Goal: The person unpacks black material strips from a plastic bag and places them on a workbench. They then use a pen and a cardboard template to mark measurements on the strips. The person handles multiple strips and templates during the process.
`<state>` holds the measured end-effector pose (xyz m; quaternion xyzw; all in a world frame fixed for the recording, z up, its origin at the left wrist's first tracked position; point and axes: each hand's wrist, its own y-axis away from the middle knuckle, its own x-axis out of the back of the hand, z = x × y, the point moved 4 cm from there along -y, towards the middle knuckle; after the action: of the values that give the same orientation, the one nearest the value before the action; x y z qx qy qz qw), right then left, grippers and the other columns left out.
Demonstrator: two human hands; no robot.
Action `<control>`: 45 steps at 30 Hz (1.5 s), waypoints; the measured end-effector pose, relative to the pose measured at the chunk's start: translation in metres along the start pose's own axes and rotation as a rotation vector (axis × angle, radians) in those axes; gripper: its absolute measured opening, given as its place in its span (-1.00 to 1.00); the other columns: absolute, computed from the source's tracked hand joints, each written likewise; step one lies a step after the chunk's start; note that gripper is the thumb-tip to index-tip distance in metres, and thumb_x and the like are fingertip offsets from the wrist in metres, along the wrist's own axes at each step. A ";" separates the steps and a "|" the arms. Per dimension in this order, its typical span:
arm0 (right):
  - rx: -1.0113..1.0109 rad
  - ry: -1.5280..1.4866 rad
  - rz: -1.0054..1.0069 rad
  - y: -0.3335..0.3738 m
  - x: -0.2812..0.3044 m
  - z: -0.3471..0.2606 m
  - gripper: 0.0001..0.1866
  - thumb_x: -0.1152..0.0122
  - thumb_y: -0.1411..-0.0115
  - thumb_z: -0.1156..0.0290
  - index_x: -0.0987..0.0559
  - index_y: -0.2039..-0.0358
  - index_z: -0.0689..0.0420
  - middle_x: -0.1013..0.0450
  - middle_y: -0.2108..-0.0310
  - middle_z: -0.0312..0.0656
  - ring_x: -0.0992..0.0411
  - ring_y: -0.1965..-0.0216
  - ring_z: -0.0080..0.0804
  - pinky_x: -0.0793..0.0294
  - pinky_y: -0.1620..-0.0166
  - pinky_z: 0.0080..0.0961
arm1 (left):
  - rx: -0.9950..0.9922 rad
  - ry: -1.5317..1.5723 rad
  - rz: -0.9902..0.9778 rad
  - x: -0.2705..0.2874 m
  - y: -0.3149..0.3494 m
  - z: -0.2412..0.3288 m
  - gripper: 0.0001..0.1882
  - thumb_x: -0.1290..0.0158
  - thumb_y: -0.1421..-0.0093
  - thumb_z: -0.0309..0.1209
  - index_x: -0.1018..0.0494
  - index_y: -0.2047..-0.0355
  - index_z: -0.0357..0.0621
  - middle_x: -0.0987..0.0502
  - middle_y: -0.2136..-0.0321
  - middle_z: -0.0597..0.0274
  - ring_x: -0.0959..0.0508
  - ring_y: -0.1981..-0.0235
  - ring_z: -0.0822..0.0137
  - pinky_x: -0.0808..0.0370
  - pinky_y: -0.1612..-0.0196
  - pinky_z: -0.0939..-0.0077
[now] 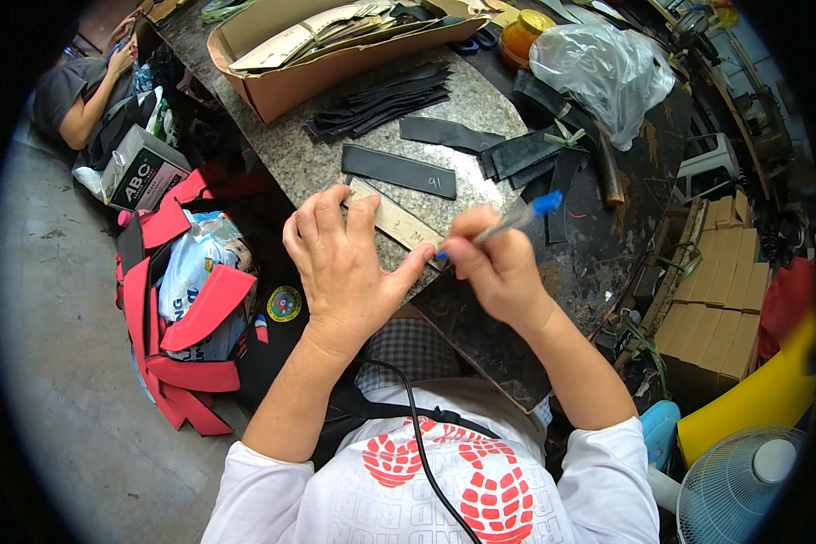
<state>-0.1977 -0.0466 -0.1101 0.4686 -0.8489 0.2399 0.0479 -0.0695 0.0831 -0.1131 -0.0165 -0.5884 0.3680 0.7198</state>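
Observation:
A pale cardboard strip (pixel 392 218) with handwriting on it lies at the near edge of the speckled stone slab (pixel 322 170). A dark edge shows along its side. My left hand (pixel 343 254) presses the strip down, fingers spread near one end and thumb near the other. Closed around a pen (pixel 517 219) with blue ends, my right hand (pixel 499 272) holds its tip at the strip's right end. Just beyond lies a black strip (pixel 399 172) with a pale mark, and behind it another black strip (pixel 449 133). Farther back is a pile of black strips (pixel 381 102).
A cardboard box (pixel 286 95) of pale pieces stands at the back. Right of the slab are dark tied strips (pixel 521 159), a wooden handle (pixel 609 168), a plastic bag (pixel 603 72) and an orange jar (pixel 522 41). Red pieces (pixel 213 308) hang at left; a fan (pixel 739 485) stands lower right.

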 end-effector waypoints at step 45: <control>-0.182 0.330 0.125 -0.009 0.052 -0.022 -0.71 -0.31 -0.19 0.66 -0.67 0.06 0.23 -0.51 0.38 -0.11 -0.51 0.42 -0.37 -0.47 0.32 -0.49 | -0.185 0.262 0.049 0.026 -0.009 -0.012 -0.71 -0.29 -0.10 -0.42 -0.60 0.15 -0.16 -0.55 -0.03 0.08 -0.47 -0.13 -0.01 -0.34 -0.26 -0.08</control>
<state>-0.2223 -0.0812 -0.0714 0.3629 -0.8751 0.2384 0.2137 -0.0539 0.0958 -0.0911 -0.1450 -0.5203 0.3243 0.7766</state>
